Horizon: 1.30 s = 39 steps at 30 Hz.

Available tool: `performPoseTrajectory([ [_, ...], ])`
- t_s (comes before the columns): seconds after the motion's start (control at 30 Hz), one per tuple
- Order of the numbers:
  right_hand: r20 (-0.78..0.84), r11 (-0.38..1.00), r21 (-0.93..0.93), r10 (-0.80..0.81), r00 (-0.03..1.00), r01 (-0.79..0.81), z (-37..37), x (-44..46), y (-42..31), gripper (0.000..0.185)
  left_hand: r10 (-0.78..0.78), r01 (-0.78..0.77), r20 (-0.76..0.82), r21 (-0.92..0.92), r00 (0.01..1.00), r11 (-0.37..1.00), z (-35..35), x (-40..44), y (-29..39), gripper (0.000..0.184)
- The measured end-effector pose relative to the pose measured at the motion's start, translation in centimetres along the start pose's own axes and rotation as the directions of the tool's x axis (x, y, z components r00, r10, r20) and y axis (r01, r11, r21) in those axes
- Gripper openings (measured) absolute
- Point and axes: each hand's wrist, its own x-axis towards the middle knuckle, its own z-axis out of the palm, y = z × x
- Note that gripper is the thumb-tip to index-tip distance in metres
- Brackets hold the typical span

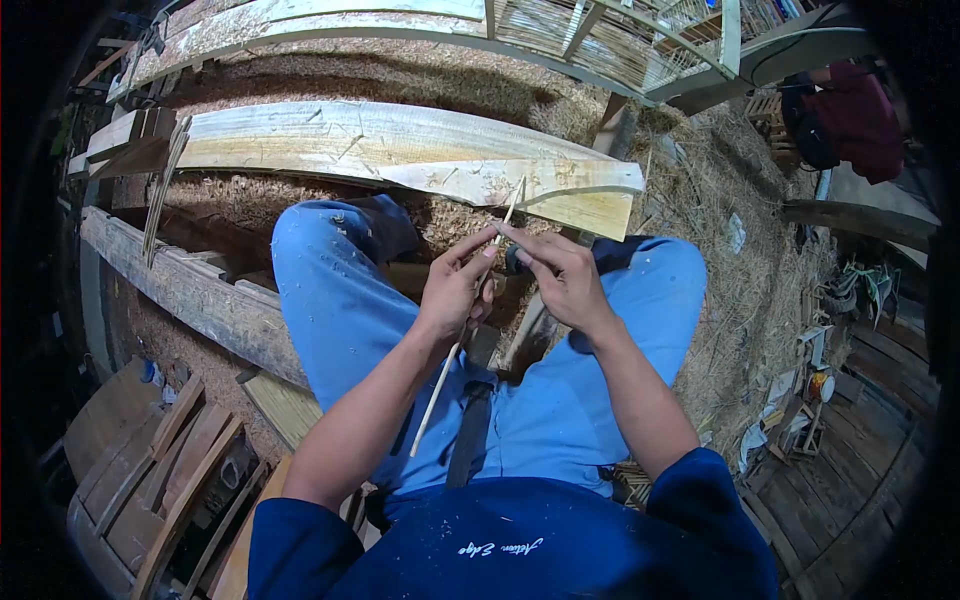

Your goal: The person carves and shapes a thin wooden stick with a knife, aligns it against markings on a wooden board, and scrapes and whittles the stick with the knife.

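A thin, pale wooden stick [437,392] slants between my knees, its upper tip over the edge of a light wooden plank [380,140] and its lower end above my lap. My left hand [456,285] is closed around the middle of it. Higher up, my right hand [566,275] pinches the same stick with thumb and fingertips, which meet the left fingertips. Whether the right palm hides anything else, I cannot tell. Below the hands, a dark strap-like strip [470,435] lies on my blue trousers.
Wood shavings [400,85] cover the ground around the plank. On the left, a rough beam [190,295] runs beside my leg, with thin sticks [165,190] leaning across it. Cut boards [185,450] lie lower left. A person in dark red [860,120] is at the upper right.
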Motion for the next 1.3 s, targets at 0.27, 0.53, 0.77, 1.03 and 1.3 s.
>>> performPoseTrajectory([
  [0.27, -0.010, 0.999, -0.016, 0.036, 0.999, -0.037, 0.4, 0.2, 0.4, 0.045, -0.009, 0.010, -0.005, 0.008, 1.000, 1.000, 0.0, -0.2, 0.0, 0.039],
  [0.53, 0.003, 0.998, -0.007, 0.066, 0.998, -0.066, 0.6, 0.2, 0.7, 0.046, 0.026, -0.027, -0.050, -0.012, 0.998, 1.000, -0.2, 0.2, -0.2, 0.036],
  [0.77, -0.035, 0.993, -0.071, 0.093, 0.995, -0.095, 0.6, 0.4, -0.6, 0.048, -0.004, 0.005, -0.023, 0.033, 1.000, 0.999, -0.1, -0.4, 0.3, 0.037],
  [1.03, -0.155, 0.988, -0.102, 0.100, 0.983, -0.117, 0.0, 0.9, 0.1, 0.050, -0.001, 0.002, -0.042, 0.038, 0.999, 0.999, 0.8, -2.2, -0.1, 0.038],
  [1.3, -0.182, 0.990, 0.134, 0.071, 0.981, -0.046, 0.4, 0.2, -1.7, 0.042, 0.142, -0.142, -0.012, 0.003, 0.990, 0.990, 0.5, -5.6, 1.1, 0.041],
])
